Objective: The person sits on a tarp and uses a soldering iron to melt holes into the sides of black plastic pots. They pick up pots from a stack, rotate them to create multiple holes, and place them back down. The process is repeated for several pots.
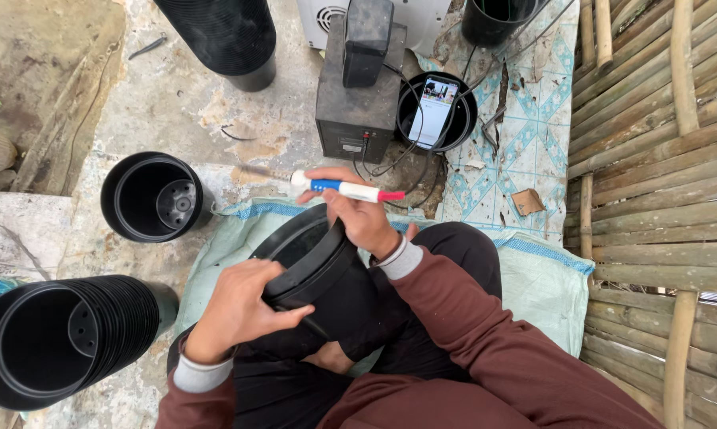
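I see my left hand point(239, 306) gripping a black plastic pot point(315, 266) tilted on my lap, while my right hand point(362, 214) holds a white, blue and pink tool point(346, 189) above its rim. A stack of pots point(64, 338) lies beside me.

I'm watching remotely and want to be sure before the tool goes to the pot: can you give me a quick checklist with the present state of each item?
1. Left hand steadies the black pot on the lap: ok, palm lies over its rim.
2. Right hand has a firm grip on the pen-like tool: ok, fingers wrap its middle.
3. Tool tip clear of the pot: ok, it is above the rim and apart from it.
4. Tool tip condition: cannot tell, it is blurred.
5. Cables to the dark box clear of the hands: ok, they run beyond the pot.
6. Single empty pot within reach: cannot tell.
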### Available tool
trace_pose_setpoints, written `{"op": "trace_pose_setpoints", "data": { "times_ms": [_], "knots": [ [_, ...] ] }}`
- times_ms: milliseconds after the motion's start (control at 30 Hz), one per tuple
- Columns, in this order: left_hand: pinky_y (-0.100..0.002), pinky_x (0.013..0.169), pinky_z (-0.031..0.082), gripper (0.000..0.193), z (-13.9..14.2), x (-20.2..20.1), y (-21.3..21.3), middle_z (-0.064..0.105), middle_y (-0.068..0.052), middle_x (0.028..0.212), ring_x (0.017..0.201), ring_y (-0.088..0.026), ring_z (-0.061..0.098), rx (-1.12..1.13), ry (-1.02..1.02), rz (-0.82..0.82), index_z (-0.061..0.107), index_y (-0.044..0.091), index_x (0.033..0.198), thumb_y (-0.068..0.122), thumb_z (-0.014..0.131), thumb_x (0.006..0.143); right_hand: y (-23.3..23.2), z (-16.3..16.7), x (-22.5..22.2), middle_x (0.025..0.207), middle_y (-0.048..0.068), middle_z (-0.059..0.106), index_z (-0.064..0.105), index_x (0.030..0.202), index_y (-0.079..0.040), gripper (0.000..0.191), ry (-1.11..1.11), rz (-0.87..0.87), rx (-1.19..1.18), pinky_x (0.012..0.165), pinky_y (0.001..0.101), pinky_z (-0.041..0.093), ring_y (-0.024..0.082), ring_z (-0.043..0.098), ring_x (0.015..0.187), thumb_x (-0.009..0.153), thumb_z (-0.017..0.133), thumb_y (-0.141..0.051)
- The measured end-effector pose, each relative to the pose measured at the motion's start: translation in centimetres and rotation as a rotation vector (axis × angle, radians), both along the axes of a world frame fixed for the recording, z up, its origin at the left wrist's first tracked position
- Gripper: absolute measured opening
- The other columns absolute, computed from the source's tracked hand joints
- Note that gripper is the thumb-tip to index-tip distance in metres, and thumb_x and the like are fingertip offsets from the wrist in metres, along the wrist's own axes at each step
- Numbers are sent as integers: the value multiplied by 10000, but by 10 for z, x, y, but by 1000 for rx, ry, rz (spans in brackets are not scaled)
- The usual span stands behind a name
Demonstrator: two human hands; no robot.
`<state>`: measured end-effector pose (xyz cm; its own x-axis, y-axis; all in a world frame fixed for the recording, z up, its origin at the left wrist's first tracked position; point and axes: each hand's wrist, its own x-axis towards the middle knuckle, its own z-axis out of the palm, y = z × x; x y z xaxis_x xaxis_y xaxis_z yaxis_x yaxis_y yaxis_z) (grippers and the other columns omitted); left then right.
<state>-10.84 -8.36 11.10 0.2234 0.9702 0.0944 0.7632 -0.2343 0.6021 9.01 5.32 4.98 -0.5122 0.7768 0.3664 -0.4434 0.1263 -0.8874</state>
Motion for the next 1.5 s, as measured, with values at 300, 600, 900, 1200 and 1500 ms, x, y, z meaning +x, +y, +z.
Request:
{"op": "trace_pose_setpoints", "data": {
  "times_ms": [300, 600, 900, 1200, 1500],
  "knots": [
    [-353, 740, 460, 296, -46, 10, 14, 623, -108, 872, 794, -285, 592, 398, -308, 290, 627, 9, 1002, 301, 662, 966, 18, -34, -11, 749, 8, 659, 664, 1158, -11, 187, -266, -349, -172, 553, 214, 389, 23, 510, 615, 1071, 578, -152],
    [-373, 543, 333, 391, -104, 15, 34, 391, -130, 628, 570, -210, 352, 246, -485, 597, 497, -5, 768, 216, 535, 1089, 36, -49, -15, 812, 58, 686, 624, 1165, -19, 167, -91, -386, -260, 517, 227, 505, 89, 626, 610, 1077, 561, -146],
    [-482, 546, 370, 461, -142, 11, 58, 563, -195, 651, 602, -410, 539, 178, -214, 848, 593, 45, 721, 351, 571, 1065, 21, -10, 18, 730, 82, 637, 636, 1126, 22, 154, -288, -347, -96, 456, 215, 349, 67, 481, 495, 1116, 588, -124],
    [-515, 547, 402, 469, -155, 9, 76, 624, -150, 620, 582, -407, 588, 79, -157, 893, 624, 85, 701, 401, 545, 1038, 10, 1, 17, 693, 52, 609, 647, 1067, 35, 181, -409, -352, -45, 474, 210, 343, 55, 481, 518, 1119, 581, -125],
    [-511, 557, 415, 467, -157, 8, 78, 641, -139, 646, 602, -402, 606, 97, -167, 913, 629, 89, 728, 405, 516, 1053, -5, -1, 2, 831, 56, 629, 636, 1073, 43, 85, -527, -309, 108, 597, 227, 445, 76, 580, 669, 1108, 594, -23]
  ]
}}
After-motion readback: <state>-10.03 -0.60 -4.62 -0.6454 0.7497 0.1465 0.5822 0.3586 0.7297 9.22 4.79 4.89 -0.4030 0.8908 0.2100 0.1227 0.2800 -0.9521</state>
